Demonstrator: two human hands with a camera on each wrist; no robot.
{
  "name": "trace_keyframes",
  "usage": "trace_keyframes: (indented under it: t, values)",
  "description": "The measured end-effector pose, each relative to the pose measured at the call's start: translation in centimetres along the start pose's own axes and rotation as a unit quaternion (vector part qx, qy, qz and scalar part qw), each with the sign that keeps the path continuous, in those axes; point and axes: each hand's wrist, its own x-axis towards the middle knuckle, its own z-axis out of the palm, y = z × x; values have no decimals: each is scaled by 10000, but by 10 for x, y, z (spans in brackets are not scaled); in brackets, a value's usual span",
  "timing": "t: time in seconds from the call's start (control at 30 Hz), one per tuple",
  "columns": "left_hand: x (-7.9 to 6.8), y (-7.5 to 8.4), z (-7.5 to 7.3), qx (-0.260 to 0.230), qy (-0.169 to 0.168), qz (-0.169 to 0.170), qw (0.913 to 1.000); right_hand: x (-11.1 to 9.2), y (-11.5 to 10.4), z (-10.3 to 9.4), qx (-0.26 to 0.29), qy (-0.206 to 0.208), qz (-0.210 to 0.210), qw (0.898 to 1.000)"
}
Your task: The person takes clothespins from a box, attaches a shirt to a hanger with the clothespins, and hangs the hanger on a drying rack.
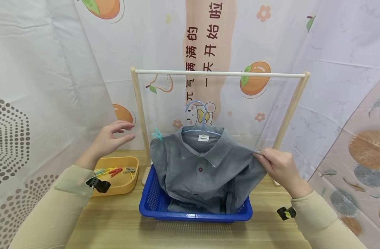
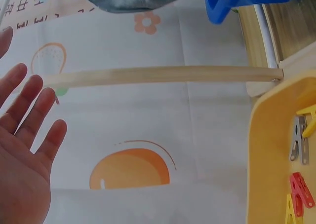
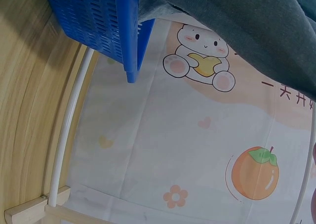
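A grey button-up shirt (image 1: pixel 193 169) hangs on a light blue hanger (image 1: pixel 204 119), its lower part bunched in the blue basket (image 1: pixel 196 217). My right hand (image 1: pixel 278 166) pinches the shirt's shoulder on the right side and draws it outward. On the opposite shoulder sits a turquoise clothespin (image 1: pixel 157 134). My left hand (image 1: pixel 115 137) is raised left of that clothespin, holding nothing, its fingers spread in the left wrist view. In the right wrist view a grey sleeve (image 3: pixel 247 26) crosses the top, and only a sliver of the hand shows at the edge.
A wooden rack with a white crossbar (image 1: pixel 221 73) stands over the basket. Left of it, a yellow tray (image 1: pixel 127 188) contains several clothespins, among them a red clothespin (image 1: pixel 116 172). Printed cloth (image 1: pixel 255 31) hangs behind the wooden table (image 1: pixel 115 221) and on both sides.
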Motion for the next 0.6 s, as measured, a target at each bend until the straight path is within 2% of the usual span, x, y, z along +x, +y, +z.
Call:
trace_keyframes:
  t: [0.4, 0.6]
  values:
    - [-10, -15, -3, 175, 68, -109, 9998, -1, 0, 1, -33, 3, 24, 10000]
    - [-16, -23, -6, 300, -24, -350, 9989, -2, 0, 1, -30, 12, 25, 10000]
